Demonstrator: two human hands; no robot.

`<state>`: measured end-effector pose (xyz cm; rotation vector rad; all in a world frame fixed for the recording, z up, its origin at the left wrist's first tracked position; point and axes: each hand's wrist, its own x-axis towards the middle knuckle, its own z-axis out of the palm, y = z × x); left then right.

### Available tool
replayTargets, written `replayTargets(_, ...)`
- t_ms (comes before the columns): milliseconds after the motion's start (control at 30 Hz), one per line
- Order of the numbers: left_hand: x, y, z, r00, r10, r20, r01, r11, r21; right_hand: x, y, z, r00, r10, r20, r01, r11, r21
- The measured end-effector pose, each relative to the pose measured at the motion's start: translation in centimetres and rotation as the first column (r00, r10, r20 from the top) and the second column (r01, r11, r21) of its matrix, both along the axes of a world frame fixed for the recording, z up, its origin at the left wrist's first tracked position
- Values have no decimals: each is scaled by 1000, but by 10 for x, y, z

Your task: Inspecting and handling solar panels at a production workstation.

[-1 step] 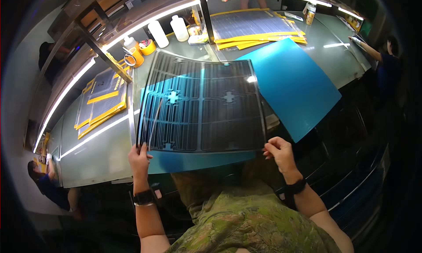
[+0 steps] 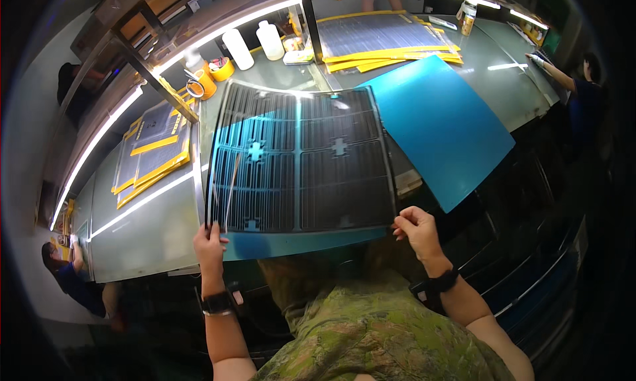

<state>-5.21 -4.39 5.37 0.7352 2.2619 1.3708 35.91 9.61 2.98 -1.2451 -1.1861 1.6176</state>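
I hold up a dark, see-through film sheet (image 2: 331,195) printed with fine lines and cross-shaped marks, bowed along its top edge. My left hand (image 2: 211,248) pinches its lower left corner, thumb uppermost. At the lower right corner, my right hand (image 2: 419,230) is closed with the fingertips at the sheet's edge. A plain blue sheet (image 2: 450,136) lies on the table to the right, partly behind the film. More blue shows through the film and below its lower edge. Both wrists wear black bands.
Yellow-edged line-patterned sheets (image 2: 377,40) are stacked at the back, with another such stack (image 2: 156,146) at the left. White bottles (image 2: 270,42) and orange tape rolls (image 2: 205,86) stand behind the film. A metal post (image 2: 309,23) rises from the table (image 2: 142,242). People work at both sides.
The film has shifted slightly left and tilted a little. My left hand has dropped slightly, and my right hand has moved a little to the left.
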Motion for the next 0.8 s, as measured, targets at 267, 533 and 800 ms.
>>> replayTargets(267, 15, -67, -45, 958, 224, 177, -255, 951, 177, -12, -16, -26, 914, 25, 404, -127, 966, 226)
replayTargets(533, 9, -73, -51, 912, 278, 302, -347, 915, 206, -14, -17, -34, 928, 60, 368, -125, 980, 154)
replayTargets(800, 10, -63, -49, 966, 255, 50, -259, 924, 281, -12, -17, -46, 952, 69, 297, -118, 982, 151)
